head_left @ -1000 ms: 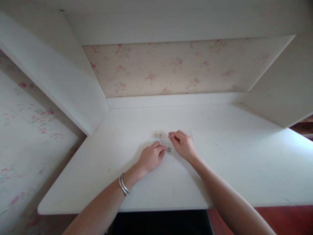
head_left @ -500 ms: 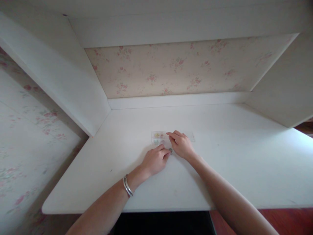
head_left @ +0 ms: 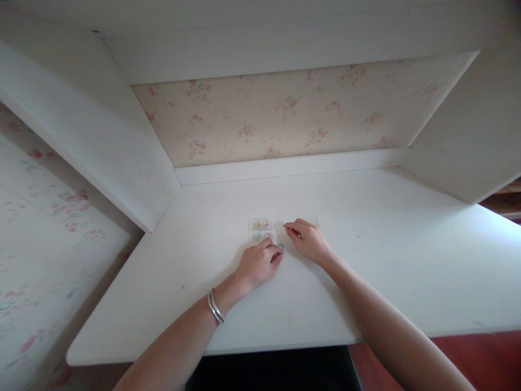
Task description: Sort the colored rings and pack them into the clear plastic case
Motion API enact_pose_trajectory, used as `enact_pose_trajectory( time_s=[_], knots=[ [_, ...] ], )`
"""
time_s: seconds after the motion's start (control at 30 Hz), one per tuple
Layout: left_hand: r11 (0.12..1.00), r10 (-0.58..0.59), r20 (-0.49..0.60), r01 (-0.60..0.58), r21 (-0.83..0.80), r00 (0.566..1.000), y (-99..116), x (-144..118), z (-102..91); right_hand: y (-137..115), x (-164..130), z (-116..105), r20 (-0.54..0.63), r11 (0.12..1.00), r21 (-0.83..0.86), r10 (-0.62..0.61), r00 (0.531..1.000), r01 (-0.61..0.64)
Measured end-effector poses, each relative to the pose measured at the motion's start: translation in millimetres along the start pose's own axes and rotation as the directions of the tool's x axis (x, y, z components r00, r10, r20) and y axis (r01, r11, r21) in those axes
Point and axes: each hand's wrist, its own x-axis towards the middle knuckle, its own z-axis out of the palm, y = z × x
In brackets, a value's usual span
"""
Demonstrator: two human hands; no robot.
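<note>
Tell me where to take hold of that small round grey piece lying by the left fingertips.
Pinch the small round piece by its rim, from above: it seems to lie flat on the desk. The left hand already touches its near-left edge, so its right side is freer.

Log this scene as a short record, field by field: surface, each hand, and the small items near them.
surface: white desk in an alcove with floral wallpaper behind
left hand: resting on the desk, fingertips at a small round grey object
right hand: on the desk, fingers curled, whether it holds anything cannot be told
clear case: small, transparent, with coloured bits inside, just beyond the left hand
bracelets: silver, on the left wrist
</note>
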Motion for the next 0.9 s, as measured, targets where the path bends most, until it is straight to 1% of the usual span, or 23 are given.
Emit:
enact_pose_trajectory(
  time_s=[0.2,0.3,0.43,0.53,0.7,0.83,0.9],
  knots=[
    [1.000,0.008,-0.008,-0.008,-0.011,1.000,-2,-1,0.3,-4,-3,-2,0.037,0.999,0.047,-0.025,0.999,0.023],
    [0.999,0.004,-0.022,-0.005,-0.036,1.000,-4,-3,-0.9,-5,-5,-8,0.112,0.995,0.090,-0.056,0.992,0.047],
    [0.999,-0.004,-0.032,0.003,-0.046,0.999,-5,-4,-2.4,-5,-8,-13,0.229,0.980,0.157,-0.158,0.960,0.124],
    [1.000,0.012,-0.006,-0.013,-0.020,1.000,-5,-5,-2.5,-4,-10,-12,0.278,0.969,0.182,-0.214,0.936,0.167],
    [0.999,0.037,0.011,-0.037,-0.018,0.999,-6,-6,-0.3,-1,-12,-8,0.295,0.973,0.157,-0.208,0.933,0.167],
    [0.998,0.067,0.025,-0.067,0.004,0.997,-7,-8,2.0,-3,-12,-10,0.303,0.974,0.148,-0.208,0.930,0.169],
    [0.997,0.076,0.014,-0.076,0.004,0.997,-9,-9,1.0,-4,-12,-11,0.294,0.975,0.147,-0.206,0.934,0.168]
  ],
)
